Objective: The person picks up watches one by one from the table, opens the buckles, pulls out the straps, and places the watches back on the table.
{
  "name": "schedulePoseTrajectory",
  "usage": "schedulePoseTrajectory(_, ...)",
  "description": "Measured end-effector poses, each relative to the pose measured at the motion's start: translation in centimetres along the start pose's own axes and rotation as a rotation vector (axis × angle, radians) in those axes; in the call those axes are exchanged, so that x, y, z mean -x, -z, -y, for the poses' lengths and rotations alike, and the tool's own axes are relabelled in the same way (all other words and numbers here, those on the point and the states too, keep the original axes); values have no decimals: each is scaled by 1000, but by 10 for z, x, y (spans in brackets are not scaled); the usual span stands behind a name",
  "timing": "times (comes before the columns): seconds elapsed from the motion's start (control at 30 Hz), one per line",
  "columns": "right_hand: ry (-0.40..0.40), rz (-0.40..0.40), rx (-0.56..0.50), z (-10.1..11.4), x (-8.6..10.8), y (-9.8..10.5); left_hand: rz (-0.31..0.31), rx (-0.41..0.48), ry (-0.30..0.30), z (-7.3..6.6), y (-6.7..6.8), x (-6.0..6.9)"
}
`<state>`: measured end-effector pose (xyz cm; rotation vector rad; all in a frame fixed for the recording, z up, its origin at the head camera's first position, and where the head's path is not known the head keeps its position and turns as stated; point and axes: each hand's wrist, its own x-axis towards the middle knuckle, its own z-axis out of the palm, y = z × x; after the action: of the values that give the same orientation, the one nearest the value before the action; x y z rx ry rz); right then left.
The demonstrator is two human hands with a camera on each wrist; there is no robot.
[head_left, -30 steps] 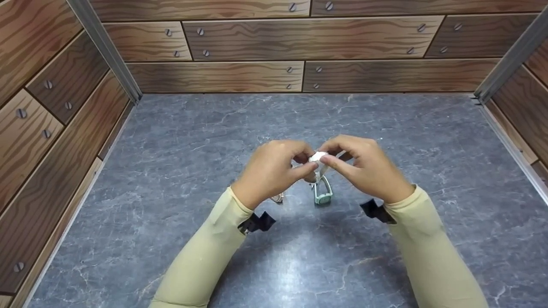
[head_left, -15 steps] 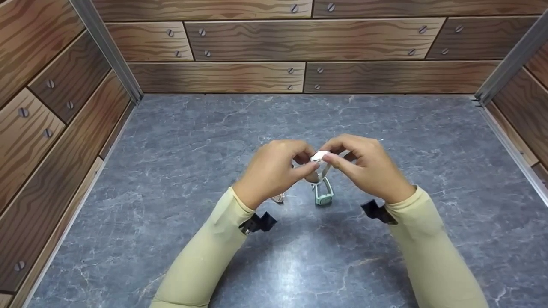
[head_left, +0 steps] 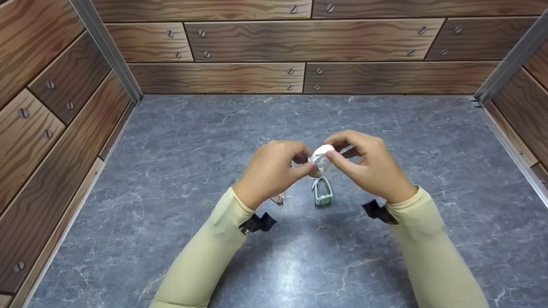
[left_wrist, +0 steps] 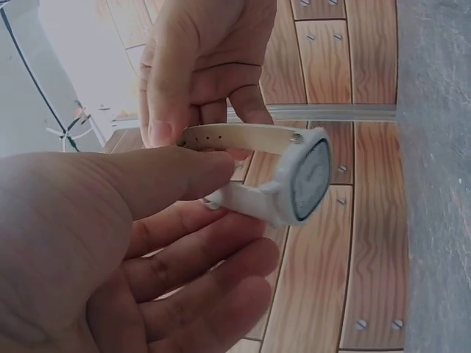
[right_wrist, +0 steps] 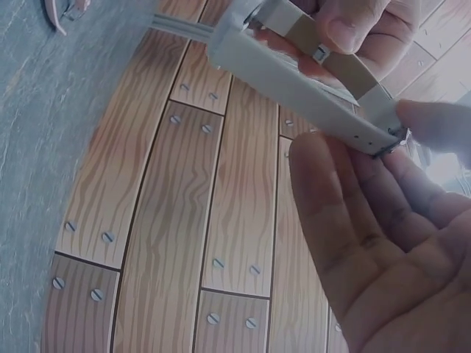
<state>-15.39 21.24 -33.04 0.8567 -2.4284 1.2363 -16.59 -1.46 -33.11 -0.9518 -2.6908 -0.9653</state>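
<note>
A white wristwatch (head_left: 323, 151) is held up off the table between both hands, its strap bent into a loop. My left hand (head_left: 274, 171) pinches one side of the strap with thumb and fingers. On the other side my right hand (head_left: 364, 164) pinches the strap near its buckle end. The watch's dial (left_wrist: 312, 180) faces away from the hands in the left wrist view. Its strap (right_wrist: 316, 103) shows small holes near the end in the right wrist view. Below the hands a green watch (head_left: 323, 196) stands on the table.
Partly hidden by the left wrist, a brownish watch (head_left: 278, 197) lies on the grey marbled table (head_left: 205, 141). Wood-patterned panels (head_left: 308, 40) wall in the back and both sides. Black wrist cameras (head_left: 259, 222) stick out from the sleeves.
My right hand has moved slightly up and to the right, and the white strap between the hands shows more widely now. The left hand and the green watch have hardly moved.
</note>
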Motion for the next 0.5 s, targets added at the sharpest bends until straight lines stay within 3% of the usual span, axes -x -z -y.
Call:
schedulePoseTrajectory(0.2, 20, 4, 11, 0, 0, -2, -8, -9, -20, 0, -1, 1)
schedulePoseTrajectory(0.5, 46, 33, 39, -2, -1, -5, 34, 30, 8, 0, -2, 1)
